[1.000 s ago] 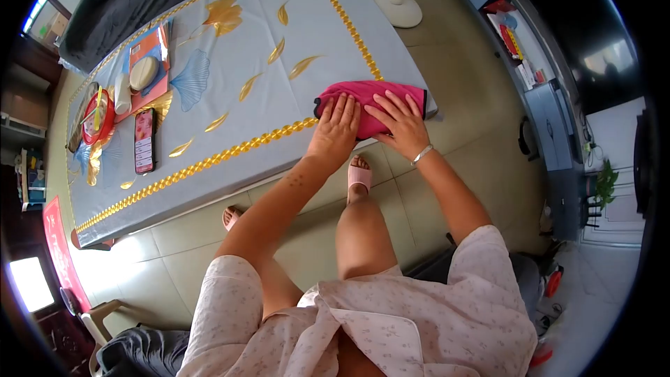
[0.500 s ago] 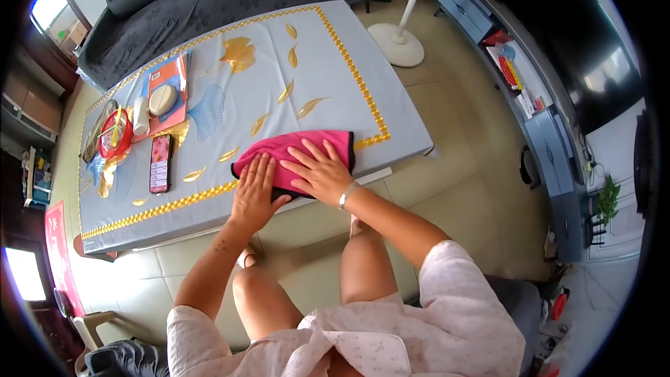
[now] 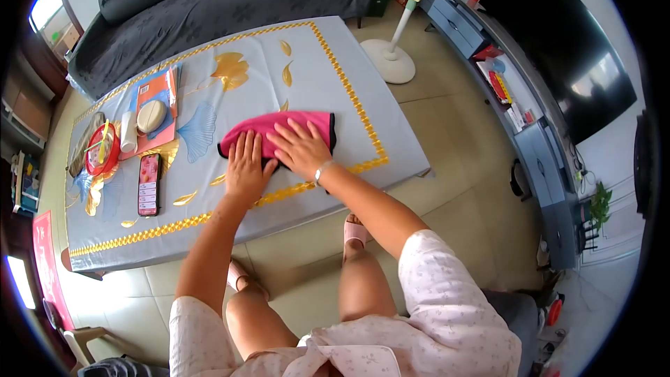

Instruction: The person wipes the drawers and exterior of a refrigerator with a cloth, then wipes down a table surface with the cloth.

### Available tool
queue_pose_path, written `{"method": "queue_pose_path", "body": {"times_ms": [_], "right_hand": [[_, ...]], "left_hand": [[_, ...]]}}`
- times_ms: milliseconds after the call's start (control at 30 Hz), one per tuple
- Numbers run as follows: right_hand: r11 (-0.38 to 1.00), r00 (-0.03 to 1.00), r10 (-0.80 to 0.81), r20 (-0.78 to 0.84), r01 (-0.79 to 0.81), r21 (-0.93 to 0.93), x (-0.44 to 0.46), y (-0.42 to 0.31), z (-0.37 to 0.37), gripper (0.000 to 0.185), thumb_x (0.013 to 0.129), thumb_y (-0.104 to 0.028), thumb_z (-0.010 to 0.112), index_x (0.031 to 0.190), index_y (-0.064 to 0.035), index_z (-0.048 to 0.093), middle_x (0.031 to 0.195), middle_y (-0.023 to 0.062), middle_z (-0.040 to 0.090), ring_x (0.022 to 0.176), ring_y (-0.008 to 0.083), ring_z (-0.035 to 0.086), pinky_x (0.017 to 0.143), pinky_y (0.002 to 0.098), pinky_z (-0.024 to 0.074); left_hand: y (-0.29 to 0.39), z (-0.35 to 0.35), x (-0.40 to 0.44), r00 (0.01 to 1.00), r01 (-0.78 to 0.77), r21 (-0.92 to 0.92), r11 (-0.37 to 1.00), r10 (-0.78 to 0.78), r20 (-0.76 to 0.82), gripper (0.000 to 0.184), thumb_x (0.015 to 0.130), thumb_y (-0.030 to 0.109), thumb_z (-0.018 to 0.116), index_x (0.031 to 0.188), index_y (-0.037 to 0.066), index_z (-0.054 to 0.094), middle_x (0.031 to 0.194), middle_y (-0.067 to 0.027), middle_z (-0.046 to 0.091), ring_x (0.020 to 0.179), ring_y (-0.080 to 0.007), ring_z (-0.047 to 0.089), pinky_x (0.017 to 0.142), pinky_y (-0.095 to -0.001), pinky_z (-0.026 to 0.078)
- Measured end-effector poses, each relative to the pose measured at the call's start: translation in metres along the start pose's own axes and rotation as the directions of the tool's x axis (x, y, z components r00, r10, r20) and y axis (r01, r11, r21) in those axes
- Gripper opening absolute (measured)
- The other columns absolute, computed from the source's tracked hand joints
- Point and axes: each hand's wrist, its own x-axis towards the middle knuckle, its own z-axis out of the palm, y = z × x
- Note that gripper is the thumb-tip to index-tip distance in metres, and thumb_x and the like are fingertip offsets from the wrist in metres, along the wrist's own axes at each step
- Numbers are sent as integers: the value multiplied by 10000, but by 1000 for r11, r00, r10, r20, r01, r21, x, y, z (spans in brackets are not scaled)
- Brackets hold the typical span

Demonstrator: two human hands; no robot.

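A pink cloth [image 3: 259,123] with black edging lies folded on the tablecloth-covered table [image 3: 321,87]. My left hand [image 3: 246,167] rests flat on the cloth's left part, fingers stretched away from me. My right hand [image 3: 304,150] presses flat on the cloth to the right of it, its fingers spread and a silver bracelet at the wrist. Neither hand grips the cloth. Left of the hands lies a phone [image 3: 149,185] with its screen lit.
A red basket [image 3: 103,157], a white cylinder [image 3: 128,132], a round cream-coloured case [image 3: 151,116] and an orange book [image 3: 162,94] sit on the table's left side. Beyond it stands a dark sofa [image 3: 209,24]. A white fan base [image 3: 388,61] is on the floor, right.
Both hands and the pink cloth have slid farther onto the table, away from its near edge. The view has shifted a little, and the hands stay flat on the cloth.
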Motion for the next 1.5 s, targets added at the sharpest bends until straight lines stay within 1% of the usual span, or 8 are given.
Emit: {"method": "queue_pose_path", "body": {"times_ms": [100,233,267,400,600,1100,1267,1500], "right_hand": [[998,998,-60,2,60,20,-49,-10,-23,503,1008,-438,430,1472,-246,452,1548,47,404,1442,304,323,1174,565,178],[997,997,-76,16,76,34,-90,-15,-39,517,997,-441,467,1478,-251,443,1562,41,374,1450,294,304,1178,552,167],[998,996,-51,72,48,47,-88,-16,-42,514,1007,-456,425,1487,-270,431,1572,30,363,1463,279,281,1189,541,133],[999,997,-39,60,38,20,-89,-17,-36,516,1011,-463,405,1495,-285,416,1580,15,350,1470,267,267,1192,537,131],[999,998,-25,54,23,24,-83,-19,-37,518,1009,-467,405,1494,-287,417,1580,18,351,1467,269,275,1196,538,126],[1000,996,-8,92,10,-29,-85,-19,-33,531,1011,-489,382,1511,-308,379,1593,4,323,1478,259,251,1200,528,111],[998,997,-67,47,68,-5,-86,-15,-31,546,1005,-489,400,1498,-257,412,1568,52,364,1459,300,278,1180,552,150],[989,994,-103,32,99,107,-85,-14,-42,575,981,-456,475,1490,-192,432,1551,104,386,1448,347,294,1167,592,165]], "left_hand": [[26,-12,-45,995,-96,-46,994,94,-27,753,897,442,623,1454,-13,401,1521,-198,385,1438,-350,306,1178,-497,224],[50,-26,-75,992,-126,-67,990,125,-11,739,880,429,645,1443,4,426,1513,-189,400,1432,-347,324,1173,-496,238],[57,-32,-76,994,-112,-63,992,111,-13,732,886,418,638,1451,10,415,1519,-186,392,1436,-346,320,1179,-496,230],[57,-32,-76,997,-78,-57,995,77,-19,705,900,415,617,1451,22,418,1532,-169,384,1444,-324,317,1189,-488,221],[56,-29,-74,998,-55,-50,997,56,-1,690,909,414,603,1464,52,413,1546,-138,374,1458,-311,294,1194,-475,215],[53,-28,-77,998,-64,-39,997,63,-25,682,914,415,602,1449,32,424,1542,-148,377,1443,-323,314,1182,-478,232],[52,-26,-74,996,-89,-65,994,87,-33,710,895,414,627,1447,15,426,1529,-169,391,1426,-340,334,1166,-506,244],[56,-42,-66,990,-52,-90,995,63,123,766,860,387,658,1464,-2,389,1533,-208,363,1429,-390,312,1162,-540,223]]}}
